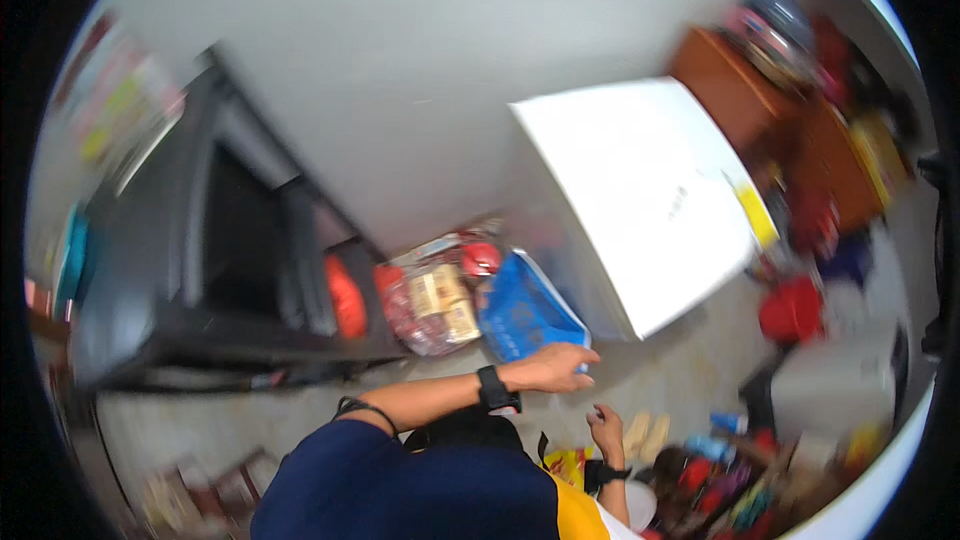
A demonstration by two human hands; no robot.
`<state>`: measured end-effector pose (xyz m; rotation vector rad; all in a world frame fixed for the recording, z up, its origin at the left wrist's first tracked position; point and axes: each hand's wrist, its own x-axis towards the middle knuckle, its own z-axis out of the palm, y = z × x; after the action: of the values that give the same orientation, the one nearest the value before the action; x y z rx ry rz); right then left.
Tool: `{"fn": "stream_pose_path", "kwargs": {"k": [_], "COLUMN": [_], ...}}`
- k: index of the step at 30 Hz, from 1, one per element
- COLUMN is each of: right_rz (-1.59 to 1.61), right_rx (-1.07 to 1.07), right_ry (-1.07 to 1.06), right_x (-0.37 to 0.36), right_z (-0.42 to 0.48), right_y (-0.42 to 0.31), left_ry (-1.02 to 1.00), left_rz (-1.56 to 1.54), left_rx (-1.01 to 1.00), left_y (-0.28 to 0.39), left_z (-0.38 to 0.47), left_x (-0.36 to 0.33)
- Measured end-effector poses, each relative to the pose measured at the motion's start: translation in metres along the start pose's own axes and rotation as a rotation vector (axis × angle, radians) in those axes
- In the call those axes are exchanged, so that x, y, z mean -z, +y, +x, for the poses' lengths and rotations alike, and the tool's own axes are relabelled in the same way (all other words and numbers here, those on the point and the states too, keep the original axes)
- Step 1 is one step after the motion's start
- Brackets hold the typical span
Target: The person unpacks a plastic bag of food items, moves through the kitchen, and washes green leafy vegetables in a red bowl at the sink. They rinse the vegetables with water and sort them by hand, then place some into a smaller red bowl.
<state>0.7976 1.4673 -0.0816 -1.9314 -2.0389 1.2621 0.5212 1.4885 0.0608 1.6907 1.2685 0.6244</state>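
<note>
My left hand (553,367), with a black watch on its wrist, is at the near corner of a blue printed bag (517,315). A bit of blue shows between its thumb and fingers, which seem closed on the bag's edge. The bag sits on the floor beside a large white cabinet or appliance (637,195). My right hand (607,431) is lower and to the right, its fingers apart and slightly curled, holding nothing visible. Close to its wrist is a yellow printed packet (568,467). Blur hides fine detail.
Left of the bag are clear-wrapped packages (442,304) and a red round item (480,259). A big black cabinet (225,240) stands at left. On the right are a brown wooden cabinet (739,90), a red bucket (791,311), a grey box (836,382) and heaped items (720,480).
</note>
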Motion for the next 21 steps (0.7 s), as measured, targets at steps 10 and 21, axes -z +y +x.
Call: {"fn": "stream_pose_path", "kwargs": {"k": [10,21], "right_rz": [-0.159,-0.15], "right_rx": [0.462,0.955], "right_ry": [-0.287,-0.665], "right_x": [0.017,-0.052], "right_z": [-0.013,-0.095], "right_y": [-0.131,-0.308], "left_ry": [0.04,0.454], "left_rz": [0.047,0.034], "left_rx": [0.261,0.471], "left_y": [0.022,0.019], "left_z": [-0.148,-0.332], "left_x": [0.022,0.039]}}
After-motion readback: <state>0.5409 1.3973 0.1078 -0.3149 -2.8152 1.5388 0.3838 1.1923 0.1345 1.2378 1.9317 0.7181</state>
